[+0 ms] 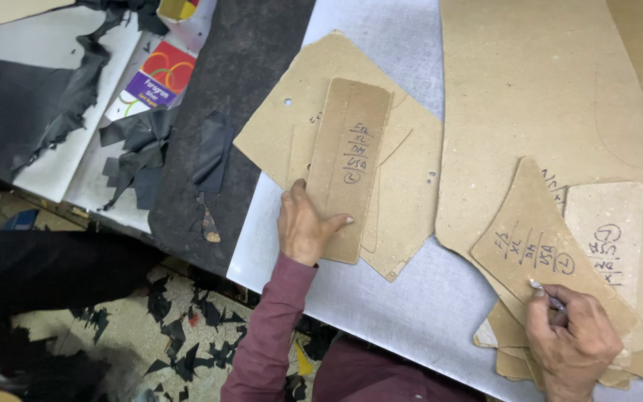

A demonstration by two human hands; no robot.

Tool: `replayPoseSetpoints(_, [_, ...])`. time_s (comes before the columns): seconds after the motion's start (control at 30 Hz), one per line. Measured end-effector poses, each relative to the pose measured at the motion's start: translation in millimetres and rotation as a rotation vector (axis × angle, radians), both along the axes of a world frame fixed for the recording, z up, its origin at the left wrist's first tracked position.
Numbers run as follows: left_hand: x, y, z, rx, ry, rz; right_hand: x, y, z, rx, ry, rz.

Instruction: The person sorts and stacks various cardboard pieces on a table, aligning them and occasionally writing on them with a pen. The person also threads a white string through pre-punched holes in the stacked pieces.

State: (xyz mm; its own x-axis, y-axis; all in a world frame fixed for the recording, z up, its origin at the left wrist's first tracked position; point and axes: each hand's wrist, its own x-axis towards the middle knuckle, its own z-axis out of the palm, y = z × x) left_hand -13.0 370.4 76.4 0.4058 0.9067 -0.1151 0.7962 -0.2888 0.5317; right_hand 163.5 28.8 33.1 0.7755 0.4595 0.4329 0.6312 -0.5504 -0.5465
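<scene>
Left hand [303, 227] presses rough cardboard strip [347, 167] (oblong).

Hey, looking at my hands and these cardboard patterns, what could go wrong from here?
1. The left hand presses only the near end of the long pattern piece, so its far end might pivot on the stack.
2. The right hand holds a thin pointed tool on the angled piece, which lies loose on other pieces and could slide.
</scene>
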Motion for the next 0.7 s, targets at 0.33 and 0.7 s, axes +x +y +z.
replayPoseSetpoints(0.33, [71.8,-81.9,-10.5,-1.241,-1.298,-0.315,10.1,-13.6,6.2,0.148,0.173,0.025])
replayPoseSetpoints(0.7, [173.1,-202.1,-38.7,-1.31,-0.973,-0.399,38.0,-42.5,-20.1,1.094,1.141,0.075])
